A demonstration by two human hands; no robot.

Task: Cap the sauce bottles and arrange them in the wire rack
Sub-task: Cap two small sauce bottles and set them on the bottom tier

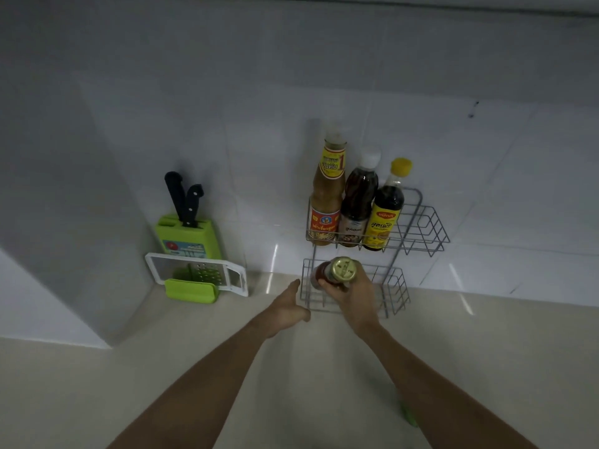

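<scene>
A two-tier wire rack (421, 222) stands on the counter against the tiled wall. Its upper tier holds three capped bottles: a tall orange-brown sauce bottle (326, 196), a dark bottle with a white cap (359, 202) and a dark bottle with a yellow cap and yellow label (385, 212). My right hand (353, 296) grips a red sauce jar with a gold lid (342, 270) over the left part of the lower tier. My left hand (287, 309) rests open just left of the rack's lower tier, holding nothing.
A green knife block with two black-handled knives (188, 228) stands at the left by the wall corner. A white and green grater (197, 277) leans in front of it. A small green object (409, 414) lies on the counter under my right forearm.
</scene>
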